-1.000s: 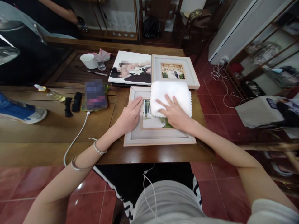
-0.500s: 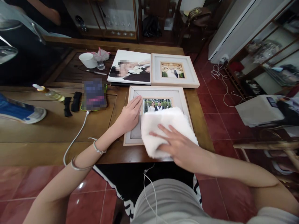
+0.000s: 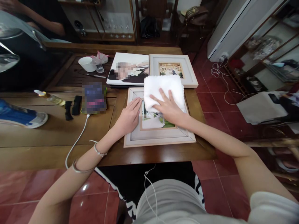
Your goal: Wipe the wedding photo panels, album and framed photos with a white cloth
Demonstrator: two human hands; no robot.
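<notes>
A pale picture frame [image 3: 161, 137] with a photo in its middle lies flat near the table's front edge. My left hand [image 3: 129, 118] rests flat on the frame's left side, fingers stretched out. Under my right hand [image 3: 169, 107] is a folded, fluffy white cloth [image 3: 164, 87], pressed on the upper part of the frame. The fingers of that hand are spread over the cloth, not wrapped round it. The cloth hides the top of the photo and overlaps the lower edge of a second framed picture [image 3: 190, 70] behind.
Left of that second frame lies a photo panel [image 3: 128, 68]. Farther left are a white cup [image 3: 87, 64], a phone [image 3: 93, 98] with a white cable, black straps [image 3: 76, 105], a dropper bottle [image 3: 51, 98] and a blue bottle [image 3: 21, 113]. Another person's arm [image 3: 44, 18] shows at upper left.
My right hand has slid the cloth away from me, from the frame's lower right to its top, uncovering the lower photo. My left hand stays on the frame's left side.
</notes>
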